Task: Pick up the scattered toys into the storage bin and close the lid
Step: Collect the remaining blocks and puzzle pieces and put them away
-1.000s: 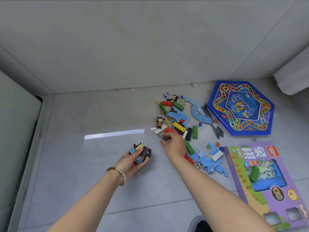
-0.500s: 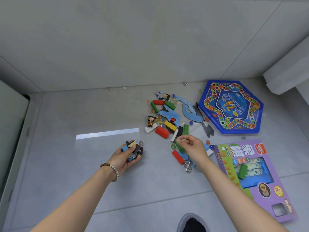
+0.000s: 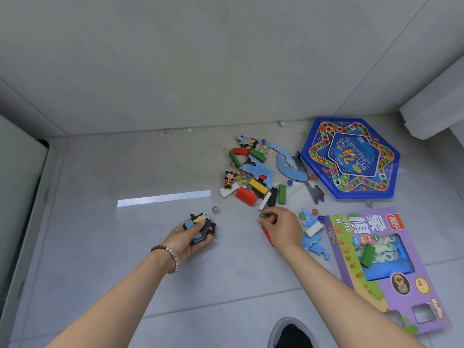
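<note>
Green block [image 3: 267,217] lay on the floor [image 3: 125,247] at the fingertips of the right hand [image 3: 282,228], which pinched it; its long axis was hidden. The left hand [image 3: 187,238], farther off, gripped puzzle pieces [image 3: 200,226].

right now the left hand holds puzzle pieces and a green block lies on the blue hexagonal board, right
No. The head view shows the green block lying on the purple box, not the blue hexagonal board. The left hand does hold puzzle pieces.
</note>
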### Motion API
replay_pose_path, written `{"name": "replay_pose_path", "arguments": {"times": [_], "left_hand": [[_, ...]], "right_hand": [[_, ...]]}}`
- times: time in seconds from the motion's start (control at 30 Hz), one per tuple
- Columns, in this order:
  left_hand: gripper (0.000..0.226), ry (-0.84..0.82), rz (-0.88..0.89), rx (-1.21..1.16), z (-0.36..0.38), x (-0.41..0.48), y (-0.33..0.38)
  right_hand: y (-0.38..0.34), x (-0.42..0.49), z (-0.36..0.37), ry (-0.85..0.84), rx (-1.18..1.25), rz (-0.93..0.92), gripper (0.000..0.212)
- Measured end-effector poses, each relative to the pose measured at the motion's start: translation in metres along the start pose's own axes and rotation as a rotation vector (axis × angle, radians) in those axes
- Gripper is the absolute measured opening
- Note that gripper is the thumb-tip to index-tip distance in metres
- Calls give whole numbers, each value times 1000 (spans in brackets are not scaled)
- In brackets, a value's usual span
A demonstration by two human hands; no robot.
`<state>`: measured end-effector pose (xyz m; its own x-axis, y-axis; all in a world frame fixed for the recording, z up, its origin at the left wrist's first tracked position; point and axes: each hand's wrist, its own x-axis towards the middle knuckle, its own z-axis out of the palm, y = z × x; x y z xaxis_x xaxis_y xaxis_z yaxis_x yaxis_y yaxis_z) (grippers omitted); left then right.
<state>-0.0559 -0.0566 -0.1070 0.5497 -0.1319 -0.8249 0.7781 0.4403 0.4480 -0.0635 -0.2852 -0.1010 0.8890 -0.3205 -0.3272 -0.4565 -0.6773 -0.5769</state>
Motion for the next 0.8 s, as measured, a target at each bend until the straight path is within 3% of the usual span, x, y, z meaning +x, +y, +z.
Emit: {"name": "replay_pose_path", "arguments": {"times": [0.07,0.17,0.23,0.33,0.47,0.63,0.73,0.8], "left_hand": [[29,7,6,-10,-4,0,3],[31,18,19,-22,-12,-1,13],[31,14,26,-22,-17,-1,18],[28,-5,44,-38,-22,-3,23],[22,-7,44,-60,-24,-4,24],[26,-17,40,-50,-23,-3,23],[28,-15,46,-44,-20,-2,22],[30,-16,42,-36,-15,0,21]], "right_hand": [[-7,-1,2,-58,318,71,6],[-32,-5,5,-311,841,326,8],[-47,-4,9,-422,1032,402,7],[-63,-1,18,-452,872,317,13],[-70,0,40,-287,535,111,16],[-68,1,62,-246,294,-9,20],[-69,0,65,-207,260,-14,14],[-71,-2,63,-204,411,70,15]]}}
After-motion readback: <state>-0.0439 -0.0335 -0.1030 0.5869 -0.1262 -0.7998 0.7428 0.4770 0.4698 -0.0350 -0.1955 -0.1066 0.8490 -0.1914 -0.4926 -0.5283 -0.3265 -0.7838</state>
